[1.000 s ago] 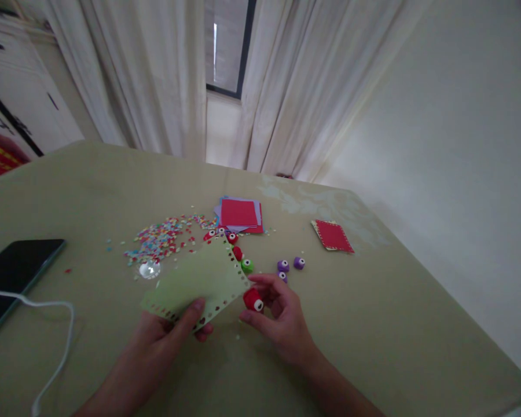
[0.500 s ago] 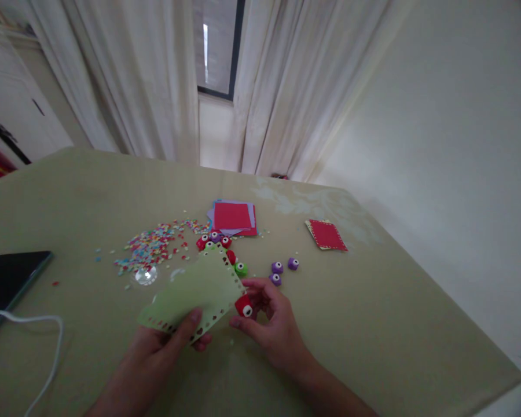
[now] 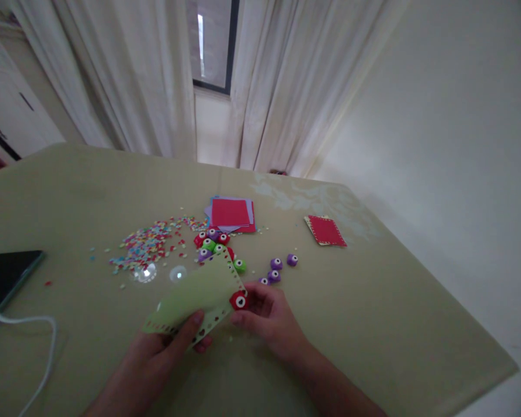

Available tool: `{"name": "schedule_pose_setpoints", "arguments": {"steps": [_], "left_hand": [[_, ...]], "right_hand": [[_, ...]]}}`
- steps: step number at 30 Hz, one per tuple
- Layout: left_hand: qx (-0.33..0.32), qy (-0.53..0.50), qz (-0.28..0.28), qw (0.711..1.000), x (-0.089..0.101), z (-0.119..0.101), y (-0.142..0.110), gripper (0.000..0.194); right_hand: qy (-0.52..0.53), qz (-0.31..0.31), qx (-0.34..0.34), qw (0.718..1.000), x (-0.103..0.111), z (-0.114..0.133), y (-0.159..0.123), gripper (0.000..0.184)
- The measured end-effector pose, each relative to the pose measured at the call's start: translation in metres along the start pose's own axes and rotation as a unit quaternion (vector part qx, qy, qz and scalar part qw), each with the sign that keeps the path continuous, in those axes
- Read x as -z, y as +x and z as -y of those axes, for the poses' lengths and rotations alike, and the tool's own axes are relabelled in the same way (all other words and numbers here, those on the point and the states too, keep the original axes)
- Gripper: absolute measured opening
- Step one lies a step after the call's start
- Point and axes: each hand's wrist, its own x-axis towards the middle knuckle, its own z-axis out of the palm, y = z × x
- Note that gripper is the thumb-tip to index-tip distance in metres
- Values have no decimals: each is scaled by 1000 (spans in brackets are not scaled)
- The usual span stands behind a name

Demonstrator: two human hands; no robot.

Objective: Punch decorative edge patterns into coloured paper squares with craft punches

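My left hand (image 3: 173, 350) grips a pale green sheet of paper (image 3: 200, 289) by its near edge, thumb on top. Small shaped holes run along the sheet's edges. My right hand (image 3: 271, 318) is closed around a small red craft hole punch (image 3: 239, 300), which sits at the sheet's right corner. Whether the paper is inside the punch's slot I cannot tell. Behind the sheet lie several red, purple and green punches (image 3: 208, 244), some partly covered by it. Just beyond my right hand are several purple punches (image 3: 276, 264).
Colourful paper confetti (image 3: 145, 246) is spread on the table (image 3: 395, 324), left of a stack of coloured paper (image 3: 230, 212). Red squares with punched edges (image 3: 325, 230) lie to the right. A dark tablet-like device (image 3: 8, 278) and a white cable (image 3: 52, 347) are at the left.
The red punch has turned and shifted slightly left and up against the sheet's corner, with my right hand. The sheet has dipped a little, showing more of the punches behind it.
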Motion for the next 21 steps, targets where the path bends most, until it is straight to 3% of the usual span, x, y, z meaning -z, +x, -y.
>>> {"name": "schedule_pose_setpoints", "arguments": {"steps": [8, 21], "left_hand": [[-3, -14, 32, 999, 1, 0, 6, 43], [22, 15, 53, 998, 6, -4, 2, 46]], "right_hand": [[53, -8, -60, 997, 0, -1, 1, 47], [47, 30, -59, 997, -1, 1, 0, 47]]}}
